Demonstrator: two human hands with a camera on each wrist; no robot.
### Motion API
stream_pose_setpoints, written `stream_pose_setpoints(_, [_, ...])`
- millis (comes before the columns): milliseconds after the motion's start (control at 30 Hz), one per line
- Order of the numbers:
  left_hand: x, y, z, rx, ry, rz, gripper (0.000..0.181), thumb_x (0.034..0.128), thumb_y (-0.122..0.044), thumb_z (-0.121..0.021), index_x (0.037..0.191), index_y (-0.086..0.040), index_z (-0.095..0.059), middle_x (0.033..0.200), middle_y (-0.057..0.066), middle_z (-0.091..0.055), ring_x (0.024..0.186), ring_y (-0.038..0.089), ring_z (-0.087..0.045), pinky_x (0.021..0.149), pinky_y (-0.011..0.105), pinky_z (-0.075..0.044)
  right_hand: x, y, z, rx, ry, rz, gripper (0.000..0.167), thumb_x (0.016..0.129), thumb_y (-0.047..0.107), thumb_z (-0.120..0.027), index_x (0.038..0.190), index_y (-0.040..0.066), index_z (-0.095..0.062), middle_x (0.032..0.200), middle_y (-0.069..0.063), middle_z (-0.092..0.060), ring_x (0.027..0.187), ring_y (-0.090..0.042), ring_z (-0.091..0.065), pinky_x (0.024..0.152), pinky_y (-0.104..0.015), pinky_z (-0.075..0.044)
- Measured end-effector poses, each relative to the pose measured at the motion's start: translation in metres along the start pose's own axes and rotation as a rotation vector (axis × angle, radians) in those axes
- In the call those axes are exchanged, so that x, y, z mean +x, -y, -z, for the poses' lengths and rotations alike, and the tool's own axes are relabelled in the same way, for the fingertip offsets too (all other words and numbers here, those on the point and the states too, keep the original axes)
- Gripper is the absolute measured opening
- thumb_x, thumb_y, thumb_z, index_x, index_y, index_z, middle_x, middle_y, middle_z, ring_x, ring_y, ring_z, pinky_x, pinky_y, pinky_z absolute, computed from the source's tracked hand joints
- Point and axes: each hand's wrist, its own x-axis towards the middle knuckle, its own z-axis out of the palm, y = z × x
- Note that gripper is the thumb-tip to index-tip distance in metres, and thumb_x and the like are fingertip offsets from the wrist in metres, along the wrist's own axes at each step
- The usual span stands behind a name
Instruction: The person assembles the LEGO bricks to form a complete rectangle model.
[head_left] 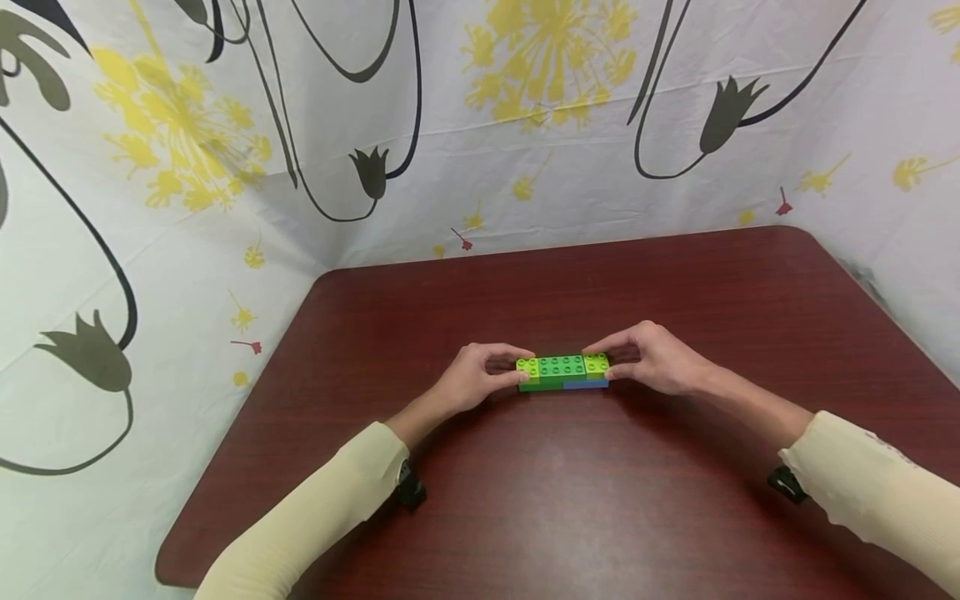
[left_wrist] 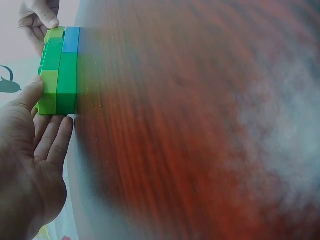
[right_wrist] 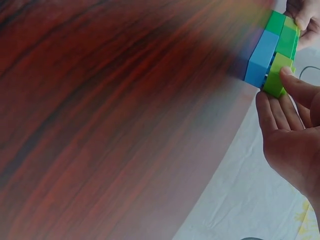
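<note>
Toy building bricks lie joined in a two-layer row on the table. On top, a green brick (head_left: 562, 374) sits between a left lime brick (head_left: 532, 369) and a right lime brick (head_left: 596, 365). Underneath are a darker green brick (left_wrist: 67, 85) and a blue brick (right_wrist: 262, 59). My left hand (head_left: 471, 377) pinches the row's left end at the lime brick, thumb in front and fingers behind. At the other end, my right hand (head_left: 658, 360) pinches the right lime brick. The right wrist view shows a thin gap between that brick and the blue one.
The dark red-brown table (head_left: 555, 483) has rounded corners and extends around the bricks on all sides. Behind it and to the sides hangs a white cloth (head_left: 442, 158) printed with yellow and grey flowers.
</note>
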Motion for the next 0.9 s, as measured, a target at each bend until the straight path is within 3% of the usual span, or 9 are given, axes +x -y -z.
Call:
stream_pose_setpoints(667, [0.0007,-0.0008,0.0008,0.0,0.005,-0.003,0.036,0.0973,-0.023,-0.081,0.132,-0.018,-0.076,0.12,-0.003,-0.076,0.104,0.008,-0.073,0.088,0.027,-0.06,0.0014,0.0005,-0.0006,-0.03,0.005,-0.014,0.039,0.093,0.003,-0.082,0.131,0.009,-0.076,0.127,-0.013,-0.074,0.112,-0.025,-0.071,0.087,-0.036,-0.058])
stream_pose_setpoints(900, [0.0004,-0.0005,0.001,0.002,0.012,0.002,0.037,0.097,-0.025,-0.082,0.133,-0.018,-0.076,0.123,-0.003,-0.075,0.105,0.009,-0.073,0.089,0.028,-0.06,0.003,0.0022,0.0003,-0.07,0.019,-0.017,0.039,0.092,0.003,-0.083,0.13,0.011,-0.077,0.125,-0.012,-0.075,0.108,-0.024,-0.069,0.08,-0.031,-0.053])
